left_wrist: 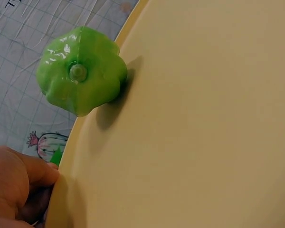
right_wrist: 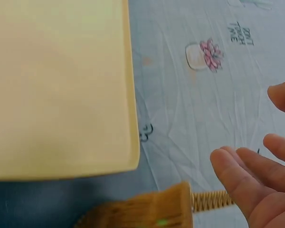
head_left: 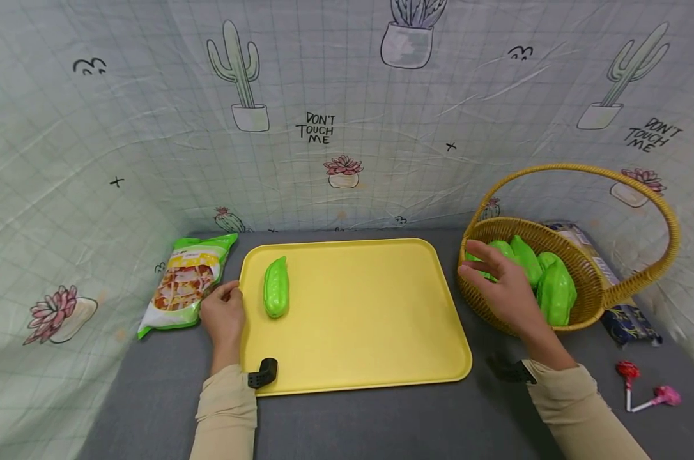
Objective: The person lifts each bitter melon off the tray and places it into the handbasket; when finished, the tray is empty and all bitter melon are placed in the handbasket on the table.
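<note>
A yellow tray [head_left: 370, 319] lies on the grey table. One glossy green chayote-like vegetable [head_left: 276, 287] lies at its left side, seen end-on in the left wrist view [left_wrist: 82, 70]. My left hand [head_left: 223, 313] rests against the tray's left rim [left_wrist: 69, 161], fingers loosely curled, holding nothing. My right hand [head_left: 505, 287] hovers open over the near rim of a wicker basket [head_left: 588, 300] with several green vegetables [head_left: 554, 291] inside. In the right wrist view its fingers [right_wrist: 249, 173] are spread and empty above the basket rim [right_wrist: 152, 209].
A green snack bag [head_left: 183, 284] lies left of the tray. A dark packet [head_left: 623, 313] sits behind the basket, and two lollipops [head_left: 640, 386] lie at the front right. A cactus-print cloth backdrop [head_left: 335, 128] walls in the table.
</note>
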Available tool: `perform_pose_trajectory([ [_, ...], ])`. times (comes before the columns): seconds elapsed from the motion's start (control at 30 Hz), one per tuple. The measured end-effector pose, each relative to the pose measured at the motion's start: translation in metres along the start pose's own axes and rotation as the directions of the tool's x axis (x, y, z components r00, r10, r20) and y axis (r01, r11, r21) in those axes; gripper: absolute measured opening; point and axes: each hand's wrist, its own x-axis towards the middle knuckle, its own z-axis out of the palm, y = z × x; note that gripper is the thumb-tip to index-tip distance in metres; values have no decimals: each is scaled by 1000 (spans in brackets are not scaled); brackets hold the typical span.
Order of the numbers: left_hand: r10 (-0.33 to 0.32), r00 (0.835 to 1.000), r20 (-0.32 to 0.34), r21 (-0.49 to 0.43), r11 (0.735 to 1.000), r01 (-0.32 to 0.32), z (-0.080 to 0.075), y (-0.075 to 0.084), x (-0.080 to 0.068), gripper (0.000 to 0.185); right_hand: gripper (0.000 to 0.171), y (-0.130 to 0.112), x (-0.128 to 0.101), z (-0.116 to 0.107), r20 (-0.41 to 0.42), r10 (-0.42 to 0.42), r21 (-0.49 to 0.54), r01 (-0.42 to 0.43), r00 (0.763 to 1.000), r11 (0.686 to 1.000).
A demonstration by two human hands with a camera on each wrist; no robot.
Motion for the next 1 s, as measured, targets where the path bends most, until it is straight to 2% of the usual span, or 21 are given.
perform_pose_trajectory([
  [0.23,0,1000,-9,0,1000,0,0,0,-1,27,62,-10,5,16,102,24,12,-26,995,1000],
  [0.57,-14,1000,-4,-11,1000,14,1,-1,0,28,62,-18,15,48,145,-61,71,51,988,996],
  [1.0,-43,999,13,-31,999,43,1,0,1,29,63,-39,23,88,245,-52,177,9,968,984],
])
